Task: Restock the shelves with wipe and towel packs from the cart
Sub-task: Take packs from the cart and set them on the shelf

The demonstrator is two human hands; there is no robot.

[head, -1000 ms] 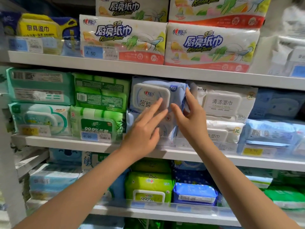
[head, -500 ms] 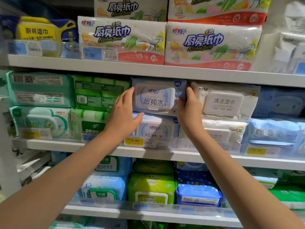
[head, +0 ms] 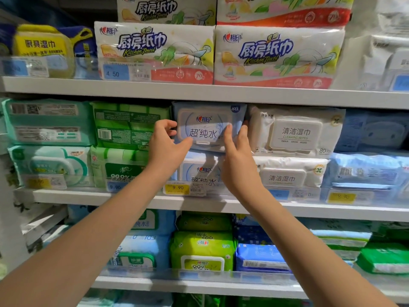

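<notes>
A light blue wipe pack (head: 208, 126) with a white flip lid lies on the middle shelf (head: 221, 206), stacked on a second pack of the same kind (head: 202, 171). My left hand (head: 166, 147) grips the top pack's left edge, thumb under its lower front. My right hand (head: 238, 156) holds its right edge, fingers against the front. The pack sits between green packs (head: 130, 125) on the left and white cleaning wipe packs (head: 294, 131) on the right. The cart is out of view.
Kitchen towel packs (head: 155, 52) fill the top shelf above. Teal packs (head: 48, 120) and blue packs (head: 371, 131) flank the middle row. The lower shelf (head: 199, 284) holds green and blue wipe packs behind a clear lip. Price tags line the shelf fronts.
The top blue pack went from tilted to lying flat on the stack. My hands shifted from its front to its two side edges and now grip closer to the lid.
</notes>
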